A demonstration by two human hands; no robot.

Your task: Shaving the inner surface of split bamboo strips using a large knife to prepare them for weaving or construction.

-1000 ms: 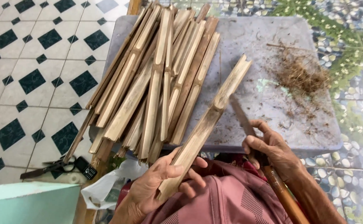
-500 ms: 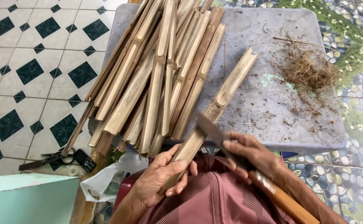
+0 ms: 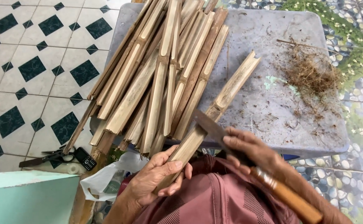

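My left hand point(image 3: 158, 176) grips the near end of a long split bamboo strip point(image 3: 227, 95) that slants up and right across the grey table point(image 3: 272, 103). My right hand point(image 3: 250, 151) holds a knife with a wooden handle point(image 3: 287, 197). Its dark blade point(image 3: 208, 124) lies across the strip, just above my left fingers. A heap of similar bamboo slats point(image 3: 160, 70) lies on the table's left half, some overhanging the near edge.
A clump of dry fibres point(image 3: 310, 72) sits on the table's right side. On the tiled floor at left lie scissors point(image 3: 44, 157) and a small phone point(image 3: 85, 158). A white plastic bag point(image 3: 102, 178) and a teal box point(image 3: 28, 197) are near my lap.
My right hand has swung the knife from beside the strip over onto it, so the blade now rests across the bamboo. The left hand keeps its hold on the strip.
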